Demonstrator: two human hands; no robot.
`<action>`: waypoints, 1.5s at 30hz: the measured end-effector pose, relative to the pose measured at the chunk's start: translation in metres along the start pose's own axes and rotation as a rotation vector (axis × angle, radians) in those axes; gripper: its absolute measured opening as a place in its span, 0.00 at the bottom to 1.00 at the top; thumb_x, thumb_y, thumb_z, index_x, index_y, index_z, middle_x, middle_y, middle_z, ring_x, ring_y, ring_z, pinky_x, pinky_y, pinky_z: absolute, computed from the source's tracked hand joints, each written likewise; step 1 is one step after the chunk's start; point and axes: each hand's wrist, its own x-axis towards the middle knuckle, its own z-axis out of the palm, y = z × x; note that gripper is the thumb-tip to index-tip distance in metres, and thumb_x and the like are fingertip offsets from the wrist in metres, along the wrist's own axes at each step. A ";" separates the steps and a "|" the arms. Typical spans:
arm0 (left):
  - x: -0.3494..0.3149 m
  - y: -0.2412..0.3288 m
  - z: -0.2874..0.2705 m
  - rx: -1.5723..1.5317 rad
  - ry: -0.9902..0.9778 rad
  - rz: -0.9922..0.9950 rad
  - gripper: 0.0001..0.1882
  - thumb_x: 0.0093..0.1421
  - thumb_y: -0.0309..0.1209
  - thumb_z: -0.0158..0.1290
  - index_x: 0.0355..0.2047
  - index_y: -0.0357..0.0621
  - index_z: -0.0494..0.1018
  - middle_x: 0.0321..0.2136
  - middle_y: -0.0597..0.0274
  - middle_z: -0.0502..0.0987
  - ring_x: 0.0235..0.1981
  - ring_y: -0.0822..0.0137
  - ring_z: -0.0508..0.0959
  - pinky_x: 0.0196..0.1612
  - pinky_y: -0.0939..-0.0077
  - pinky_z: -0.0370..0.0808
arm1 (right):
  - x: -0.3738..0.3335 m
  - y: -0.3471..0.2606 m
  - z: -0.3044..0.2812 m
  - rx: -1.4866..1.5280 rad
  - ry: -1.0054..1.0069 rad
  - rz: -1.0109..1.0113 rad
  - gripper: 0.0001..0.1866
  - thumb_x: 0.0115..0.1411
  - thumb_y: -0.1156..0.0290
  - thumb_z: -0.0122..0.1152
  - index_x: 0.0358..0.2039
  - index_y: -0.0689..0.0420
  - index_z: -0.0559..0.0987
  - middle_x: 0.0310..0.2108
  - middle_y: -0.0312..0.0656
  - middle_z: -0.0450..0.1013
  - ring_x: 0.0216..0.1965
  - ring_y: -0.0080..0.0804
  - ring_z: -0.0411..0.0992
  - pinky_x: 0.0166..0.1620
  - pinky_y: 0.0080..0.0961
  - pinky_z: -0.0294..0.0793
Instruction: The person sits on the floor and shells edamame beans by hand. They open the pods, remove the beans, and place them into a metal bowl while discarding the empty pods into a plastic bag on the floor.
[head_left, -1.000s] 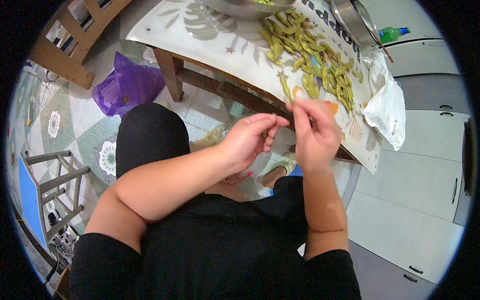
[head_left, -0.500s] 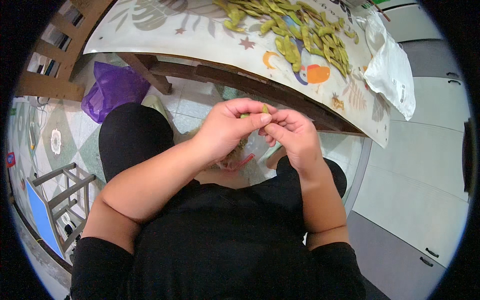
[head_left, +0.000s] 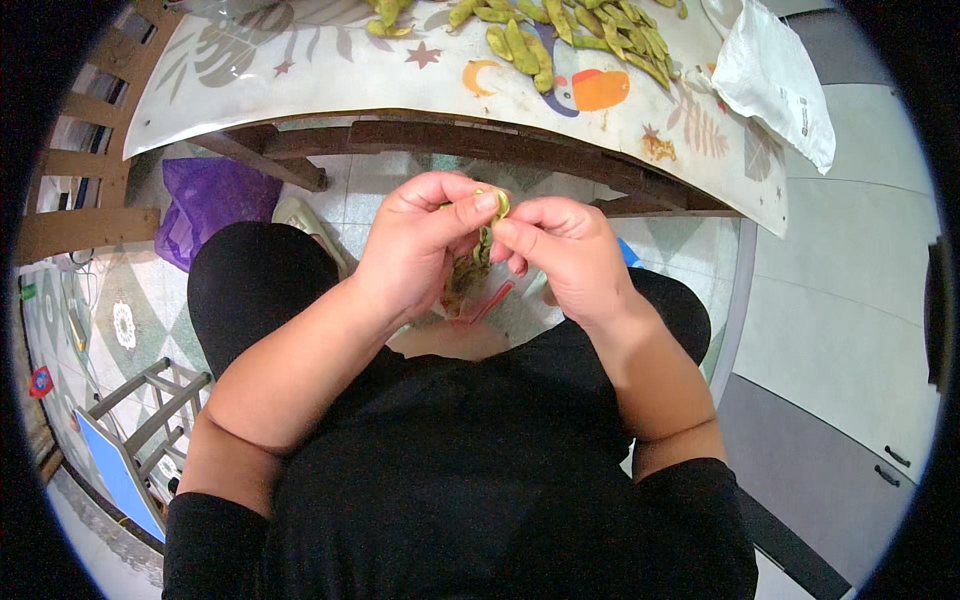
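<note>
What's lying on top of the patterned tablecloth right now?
On the patterned tablecloth, a heap of green bean pods lies at the far edge, with a crumpled white plastic bag to its right. The frame's top edge cuts off whatever lies farther back.

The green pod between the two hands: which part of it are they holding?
Both hands, left and right, pinch the green bean pod near its top end; its lower part hangs between them.

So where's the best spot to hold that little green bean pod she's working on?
By its two ends, one from each side: the small green bean pod sits pinched between the left hand and right hand, thumbs on top, leaving its middle seam free.
</note>
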 end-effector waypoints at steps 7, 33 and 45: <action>0.001 0.003 0.002 -0.006 -0.054 -0.098 0.07 0.55 0.33 0.44 0.28 0.43 0.67 0.22 0.66 0.69 0.22 0.74 0.67 0.23 0.81 0.63 | 0.004 0.004 0.000 0.081 0.058 -0.014 0.03 0.52 0.74 0.53 0.24 0.60 0.73 0.20 0.36 0.70 0.22 0.18 0.65 0.26 0.12 0.63; 0.004 -0.012 -0.010 -0.118 -0.015 -0.206 0.05 0.55 0.28 0.46 0.31 0.40 0.67 0.25 0.64 0.72 0.26 0.74 0.72 0.32 0.84 0.70 | 0.012 0.019 0.006 -0.074 0.178 -0.270 0.01 0.54 0.79 0.46 0.28 0.62 0.68 0.23 0.35 0.68 0.24 0.16 0.66 0.28 0.12 0.67; 0.006 -0.017 -0.009 -0.086 0.032 -0.229 0.08 0.53 0.24 0.41 0.34 0.40 0.65 0.30 0.64 0.70 0.32 0.72 0.71 0.36 0.80 0.68 | 0.011 0.021 0.002 -0.868 0.272 -0.604 0.07 0.51 0.74 0.49 0.33 0.58 0.67 0.25 0.47 0.69 0.24 0.41 0.70 0.27 0.30 0.68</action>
